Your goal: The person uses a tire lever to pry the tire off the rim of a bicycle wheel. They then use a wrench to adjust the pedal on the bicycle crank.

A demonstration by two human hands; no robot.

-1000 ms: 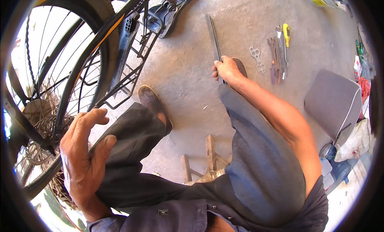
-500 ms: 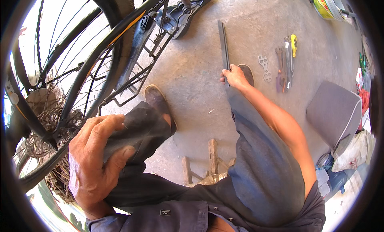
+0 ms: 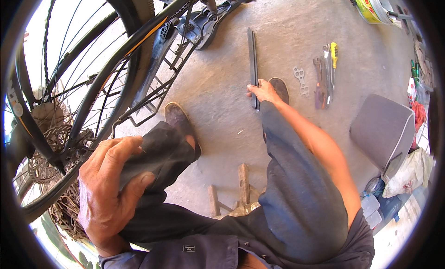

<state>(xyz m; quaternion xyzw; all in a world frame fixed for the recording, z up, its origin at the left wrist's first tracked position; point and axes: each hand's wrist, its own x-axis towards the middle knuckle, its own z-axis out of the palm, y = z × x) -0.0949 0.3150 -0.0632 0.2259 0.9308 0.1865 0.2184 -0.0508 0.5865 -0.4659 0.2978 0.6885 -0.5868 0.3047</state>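
Note:
Out beyond my right knee, my right hand (image 3: pixel 264 92) is closed around the near part of a long, narrow dark bar (image 3: pixel 252 51). The bar points away from me, low over the concrete floor or on it; I cannot tell which. Its near end shows just past my fingers. My left hand (image 3: pixel 111 181) is raised over my left thigh, beside the rear wheel of a bicycle (image 3: pixel 111 79). Its fingers are curled, with a gap between them and the thumb, and nothing shows in that gap.
Right of my right foot lie a flat multi-hole wrench (image 3: pixel 301 81), some spanners (image 3: pixel 320 86) and a yellow-handled screwdriver (image 3: pixel 334 55). A grey padded seat (image 3: pixel 382 132) stands farther right. At the far right is a bucket (image 3: pixel 373 7). A rear rack (image 3: pixel 160 90) sticks out from the bicycle.
The bar and my right hand have shifted slightly nearer and left, and the bar's near end now shows. My left hand stays in place. The view has moved a little.

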